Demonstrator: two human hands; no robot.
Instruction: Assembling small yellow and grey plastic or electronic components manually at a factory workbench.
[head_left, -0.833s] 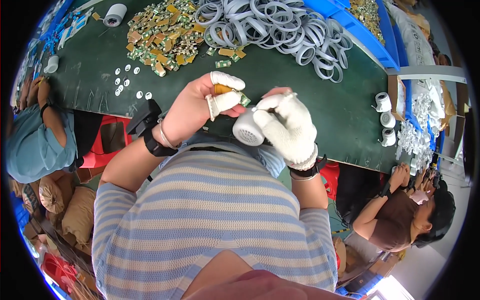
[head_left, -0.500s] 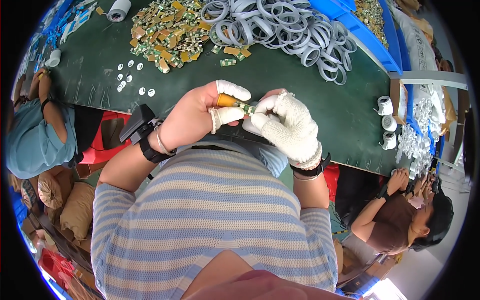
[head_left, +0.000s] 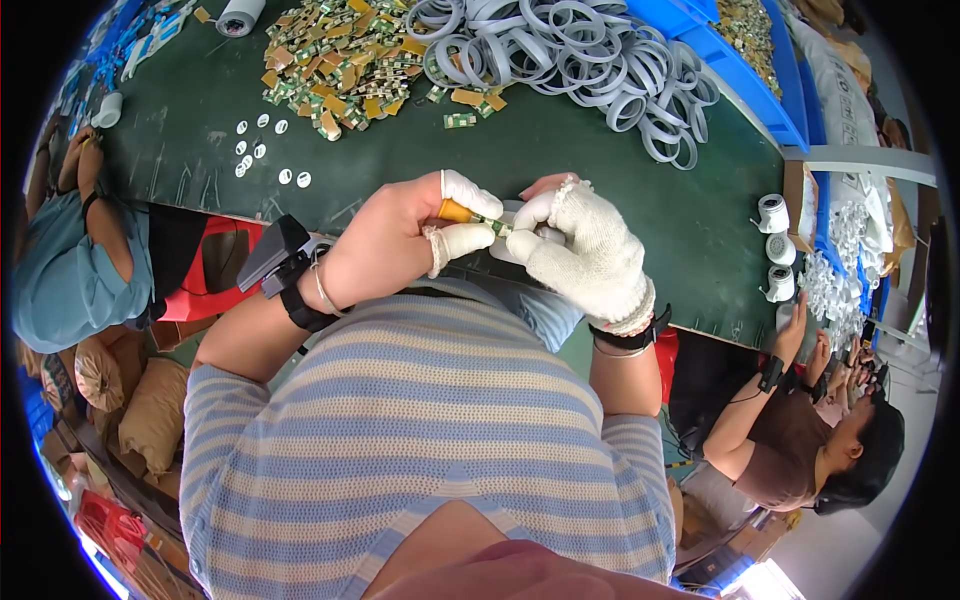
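Head view: rings (head_left: pixel 590 50), boards (head_left: pixel 340 60) beyond hands (head_left: pixel 500 240).

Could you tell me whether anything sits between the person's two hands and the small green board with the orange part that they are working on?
Nothing visible does. The left hand pinches the small green board with its orange part directly, and the gloved right hand meets it from the other side, above the green table.

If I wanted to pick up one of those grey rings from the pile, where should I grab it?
Probably pinch the rim of a grey ring at the pile's near right edge, coming down from above. There the rings lie flat and loose on the green table, with open middles for a finger; deeper in the pile they overlap and tangle.
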